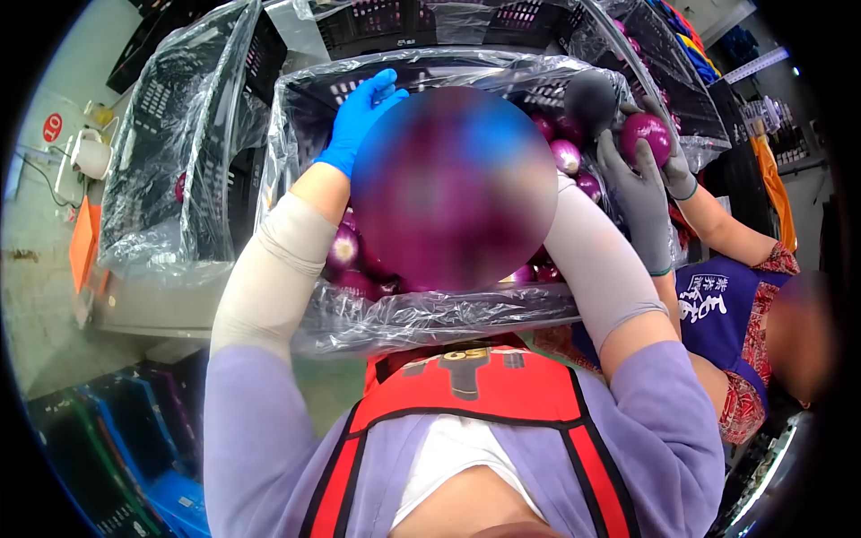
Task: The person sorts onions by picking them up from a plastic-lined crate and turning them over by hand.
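Observation:
My left hand [363, 117], in a blue glove, is over the left part of a crate lined with clear plastic [309, 99]. Its visible fingers are stretched out and slightly bent, with nothing seen in them; a round blur hides the rest. Under that blur, a smear of blue marks my right hand [502, 134]; its fingers and anything in them cannot be made out. Red onions [343, 247] lie in the crate around the blur, and more red onions [565, 156] show at its right.
At the right, a co-worker's grey-gloved hands [639, 202] hold a red onion [646, 139] over the crate edge. Another plastic-lined crate [166, 161] stands at the left with a bit of onion in it. More crates [448, 22] line the back.

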Tool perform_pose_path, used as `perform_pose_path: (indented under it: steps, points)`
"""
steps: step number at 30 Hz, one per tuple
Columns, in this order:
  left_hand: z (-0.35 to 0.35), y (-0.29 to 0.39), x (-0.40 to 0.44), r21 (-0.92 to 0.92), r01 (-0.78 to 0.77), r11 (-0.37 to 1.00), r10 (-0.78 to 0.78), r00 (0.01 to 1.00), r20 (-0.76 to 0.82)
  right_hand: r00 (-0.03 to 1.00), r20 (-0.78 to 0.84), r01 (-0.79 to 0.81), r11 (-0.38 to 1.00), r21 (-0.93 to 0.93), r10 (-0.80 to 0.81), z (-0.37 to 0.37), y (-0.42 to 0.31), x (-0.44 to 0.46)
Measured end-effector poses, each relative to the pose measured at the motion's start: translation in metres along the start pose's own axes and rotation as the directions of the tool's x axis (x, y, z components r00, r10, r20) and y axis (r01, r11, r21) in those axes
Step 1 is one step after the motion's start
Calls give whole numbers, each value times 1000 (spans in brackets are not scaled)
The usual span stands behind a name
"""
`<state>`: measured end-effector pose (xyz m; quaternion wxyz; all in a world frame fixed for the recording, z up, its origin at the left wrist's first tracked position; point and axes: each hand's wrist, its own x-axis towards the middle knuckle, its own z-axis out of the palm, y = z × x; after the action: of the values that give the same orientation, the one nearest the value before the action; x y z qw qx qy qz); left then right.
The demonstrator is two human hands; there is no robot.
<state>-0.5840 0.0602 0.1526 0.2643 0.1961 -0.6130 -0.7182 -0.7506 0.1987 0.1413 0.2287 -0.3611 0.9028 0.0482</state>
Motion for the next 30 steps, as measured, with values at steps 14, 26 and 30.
perform_pose_path:
  steps: [14,26,30]
  points:
    - [27,28,-26,91,128,988,-137,985,107,791,-598,522,654,548,-131,0,17,-63]
    - [47,69,-65,-350,37,936,98,928,360,450,-847,893,132,430,-283,-35,8,-140]
    - [48,70,-64,-298,-113,948,209,925,316,740,-623,576,-239,782,-253,-33,11,-136]
